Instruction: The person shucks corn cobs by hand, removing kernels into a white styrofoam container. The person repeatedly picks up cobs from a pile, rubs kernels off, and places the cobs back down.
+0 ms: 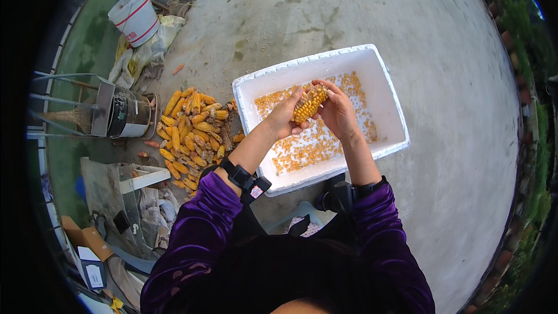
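Between my two hands is a yellow corn cob (pixel 310 102), partly brown and ragged, held above a white foam box (pixel 389 131) with loose kernels (pixel 302 154) scattered over its bottom. My left hand (pixel 282 121) grips the cob's lower left end, fingers curled beneath it. My right hand (pixel 340 115) is closed on its upper right part, with thumb and fingers against the kernels. Left of the box, a heap of yellow corn cobs (pixel 190 131) lies on the concrete floor (pixel 442 180), some with pale, dried husk.
At upper left stand white buckets (pixel 132 16) beside plastic bags (pixel 157 46). A black bucket (pixel 127 116) with a broom lies near metal bars at left. Scrap panels (pixel 110 186) and cardboard (pixel 87 238) are at lower left. Greenery (pixel 535 197) edges the right rim.
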Demonstrator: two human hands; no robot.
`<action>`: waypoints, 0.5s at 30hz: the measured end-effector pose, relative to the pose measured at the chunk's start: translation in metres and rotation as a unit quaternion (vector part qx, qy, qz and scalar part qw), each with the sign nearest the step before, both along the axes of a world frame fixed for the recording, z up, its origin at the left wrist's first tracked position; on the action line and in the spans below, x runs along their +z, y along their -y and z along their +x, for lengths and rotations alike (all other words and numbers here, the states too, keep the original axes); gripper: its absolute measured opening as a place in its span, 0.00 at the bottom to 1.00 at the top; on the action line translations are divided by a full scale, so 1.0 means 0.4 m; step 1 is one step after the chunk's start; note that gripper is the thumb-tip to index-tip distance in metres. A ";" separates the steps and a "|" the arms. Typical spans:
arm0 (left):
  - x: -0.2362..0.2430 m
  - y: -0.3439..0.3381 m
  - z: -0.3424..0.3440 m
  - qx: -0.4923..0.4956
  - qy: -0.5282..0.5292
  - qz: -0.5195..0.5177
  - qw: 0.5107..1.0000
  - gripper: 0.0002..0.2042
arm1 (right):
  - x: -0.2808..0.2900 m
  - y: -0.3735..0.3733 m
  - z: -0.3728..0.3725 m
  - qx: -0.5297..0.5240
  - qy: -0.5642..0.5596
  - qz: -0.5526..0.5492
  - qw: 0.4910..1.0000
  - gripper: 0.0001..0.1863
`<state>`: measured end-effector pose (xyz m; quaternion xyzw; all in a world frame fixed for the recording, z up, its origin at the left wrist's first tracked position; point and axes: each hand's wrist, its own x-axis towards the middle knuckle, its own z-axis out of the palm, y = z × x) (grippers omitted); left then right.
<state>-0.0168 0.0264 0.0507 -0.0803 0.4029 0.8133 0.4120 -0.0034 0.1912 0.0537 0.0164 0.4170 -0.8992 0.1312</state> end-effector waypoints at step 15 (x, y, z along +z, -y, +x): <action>-0.016 -0.020 0.014 0.036 -0.311 -0.237 0.919 0.17 | -0.040 0.030 -0.005 -0.082 0.063 -0.102 0.989 0.20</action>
